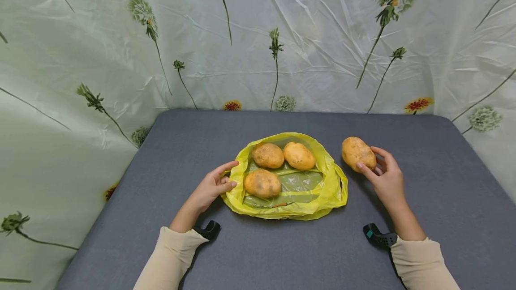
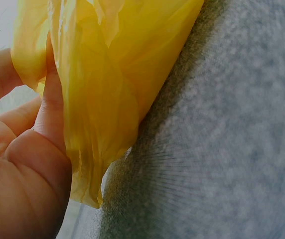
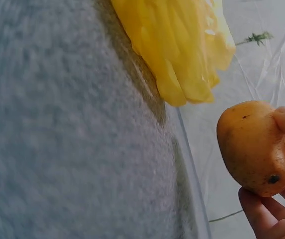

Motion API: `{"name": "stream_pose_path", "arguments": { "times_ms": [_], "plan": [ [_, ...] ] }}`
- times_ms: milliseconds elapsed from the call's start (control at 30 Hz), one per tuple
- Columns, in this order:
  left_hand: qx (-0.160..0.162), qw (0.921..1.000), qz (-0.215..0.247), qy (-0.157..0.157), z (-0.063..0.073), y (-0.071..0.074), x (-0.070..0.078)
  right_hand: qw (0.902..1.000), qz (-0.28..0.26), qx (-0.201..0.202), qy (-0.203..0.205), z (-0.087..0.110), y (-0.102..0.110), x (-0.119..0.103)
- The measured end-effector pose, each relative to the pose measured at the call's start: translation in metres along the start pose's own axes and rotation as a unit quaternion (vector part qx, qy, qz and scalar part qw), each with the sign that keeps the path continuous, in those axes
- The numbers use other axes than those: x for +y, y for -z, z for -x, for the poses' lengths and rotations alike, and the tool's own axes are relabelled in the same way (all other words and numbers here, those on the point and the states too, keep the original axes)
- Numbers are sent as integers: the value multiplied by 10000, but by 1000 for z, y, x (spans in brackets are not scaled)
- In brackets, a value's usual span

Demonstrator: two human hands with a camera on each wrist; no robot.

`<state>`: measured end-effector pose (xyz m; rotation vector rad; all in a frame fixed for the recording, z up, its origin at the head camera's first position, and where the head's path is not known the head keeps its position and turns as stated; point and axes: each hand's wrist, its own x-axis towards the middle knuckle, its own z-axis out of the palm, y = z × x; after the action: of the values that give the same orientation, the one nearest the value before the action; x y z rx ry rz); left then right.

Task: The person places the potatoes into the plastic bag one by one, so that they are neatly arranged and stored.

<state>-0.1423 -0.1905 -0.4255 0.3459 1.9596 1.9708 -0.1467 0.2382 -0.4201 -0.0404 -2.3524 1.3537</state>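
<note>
A yellow plastic bag (image 1: 331,191) lies with its mouth spread wide on the table. Inside it are three potatoes: one at the back left (image 1: 268,155), another at the back right (image 1: 299,156) and the third at the front left (image 1: 263,184). My left hand (image 1: 207,190) pinches the bag's left rim between thumb and fingers; in the left wrist view the yellow film (image 2: 107,74) hangs down beside the thumb. To the right of the bag, my right hand (image 1: 389,182) grips a fourth potato (image 1: 355,153), thumb on one side and fingers on the other.
Grey cloth covers the table (image 1: 306,254) around the bag. A pale curtain (image 1: 322,21) printed with flowers hangs behind the table and along its left side. Black wrist mounts (image 1: 379,236) sit by both sleeves.
</note>
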Motion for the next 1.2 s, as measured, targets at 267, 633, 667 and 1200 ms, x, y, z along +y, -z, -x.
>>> {"name": "stream_pose_path", "arguments": {
  "times_ms": [267,633,667,1200],
  "plan": [
    [4,10000,-11,18,0,0,0,9953,-47,144,959,1,-7,-1],
    [6,10000,-9,72,1,-3,8,9884,-214,-112,1501,13,-10,-61],
    [16,10000,-15,85,1,-3,8,9872,-206,-137,1575,14,-11,-68],
    [33,9999,-97,-40,0,0,1,9730,-502,-873,2078,25,-34,-85]
  ]
}}
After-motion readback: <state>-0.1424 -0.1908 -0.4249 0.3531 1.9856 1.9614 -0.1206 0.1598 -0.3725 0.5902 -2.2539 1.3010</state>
